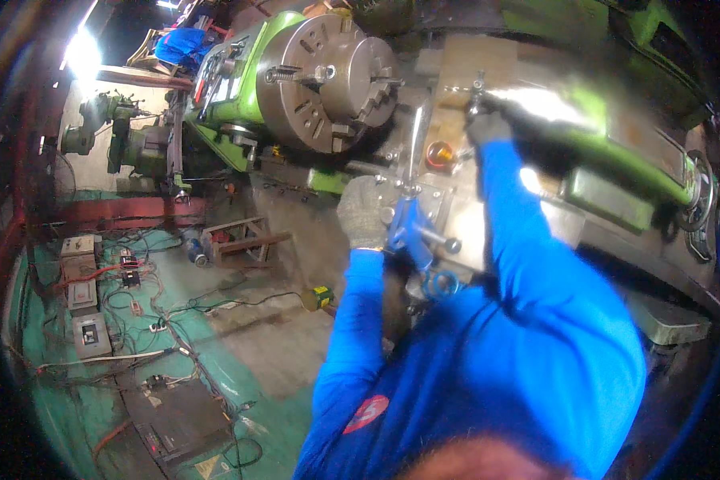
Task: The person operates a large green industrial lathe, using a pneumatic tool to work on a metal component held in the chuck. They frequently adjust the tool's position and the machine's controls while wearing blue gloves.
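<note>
The left hand [362,212], in a grey knit glove, has its grip closed around the blue-handled metal lever [408,228] on the carriage of the green lathe [616,172], near the middle of the scene. The right hand [488,126], in a dark glove, reaches farther right to a small metal handle [478,84]; whether its grip is clamped there I cannot tell. The large grey four-jaw chuck [324,84] at far left holds no visible workpiece, so cutting appears not yet begun.
</note>
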`<action>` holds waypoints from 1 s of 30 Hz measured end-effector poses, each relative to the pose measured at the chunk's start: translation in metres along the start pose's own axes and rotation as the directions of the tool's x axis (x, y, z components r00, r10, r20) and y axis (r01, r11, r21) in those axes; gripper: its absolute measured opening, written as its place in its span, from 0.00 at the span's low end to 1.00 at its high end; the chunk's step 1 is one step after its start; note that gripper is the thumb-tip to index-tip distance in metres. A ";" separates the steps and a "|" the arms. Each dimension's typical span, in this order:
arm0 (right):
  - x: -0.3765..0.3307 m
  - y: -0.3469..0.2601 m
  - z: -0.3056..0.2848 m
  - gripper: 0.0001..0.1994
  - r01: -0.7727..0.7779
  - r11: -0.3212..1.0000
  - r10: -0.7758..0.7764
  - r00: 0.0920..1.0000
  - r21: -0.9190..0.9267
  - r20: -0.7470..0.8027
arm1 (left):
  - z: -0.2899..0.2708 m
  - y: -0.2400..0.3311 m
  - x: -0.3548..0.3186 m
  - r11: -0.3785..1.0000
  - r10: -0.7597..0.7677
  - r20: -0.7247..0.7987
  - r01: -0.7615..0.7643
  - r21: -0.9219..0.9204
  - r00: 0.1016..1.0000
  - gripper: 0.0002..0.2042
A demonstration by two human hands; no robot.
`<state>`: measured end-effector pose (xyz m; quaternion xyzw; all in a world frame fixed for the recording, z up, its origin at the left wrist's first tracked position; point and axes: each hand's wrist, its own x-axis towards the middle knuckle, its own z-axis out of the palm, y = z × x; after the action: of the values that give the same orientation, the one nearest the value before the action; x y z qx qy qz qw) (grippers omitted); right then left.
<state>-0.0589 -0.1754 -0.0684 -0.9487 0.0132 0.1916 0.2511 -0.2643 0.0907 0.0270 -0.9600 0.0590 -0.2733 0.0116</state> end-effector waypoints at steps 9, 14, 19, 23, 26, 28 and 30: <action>-0.005 0.004 0.014 0.19 0.011 1.000 -0.015 0.986 -0.024 -0.167 | -0.009 0.009 0.008 0.993 0.019 0.094 -0.030 0.116 0.995 0.18; 0.004 0.001 0.014 0.19 0.005 0.999 -0.009 0.995 -0.040 -0.097 | -0.004 0.002 0.004 0.997 -0.056 0.143 0.048 0.060 0.988 0.18; 0.000 -0.003 0.019 0.23 -0.020 0.994 0.048 0.965 0.110 -0.258 | -0.012 0.008 0.013 0.995 -0.090 0.251 0.076 0.065 0.964 0.18; -0.006 -0.002 0.027 0.26 0.070 0.935 0.074 0.920 0.348 -0.385 | -0.011 0.007 0.008 0.997 -0.061 0.201 0.052 0.052 0.978 0.18; -0.017 -0.005 0.012 0.24 0.058 0.960 0.021 0.959 0.272 -0.281 | -0.010 0.009 0.007 0.994 -0.101 0.179 0.105 -0.009 0.979 0.18; -0.027 -0.010 -0.007 0.25 0.062 0.972 -0.019 0.982 0.225 -0.189 | -0.012 0.012 0.008 0.994 -0.103 0.172 0.107 -0.010 0.980 0.18; -0.014 -0.003 0.000 0.27 0.102 0.967 -0.044 0.969 0.234 -0.242 | -0.011 0.009 0.011 0.994 -0.107 0.209 0.104 0.024 0.972 0.18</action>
<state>-0.0716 -0.1735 -0.0622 -0.9263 0.0312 0.0653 0.3698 -0.2618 0.0806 0.0413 -0.9852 0.0046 -0.1709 0.0093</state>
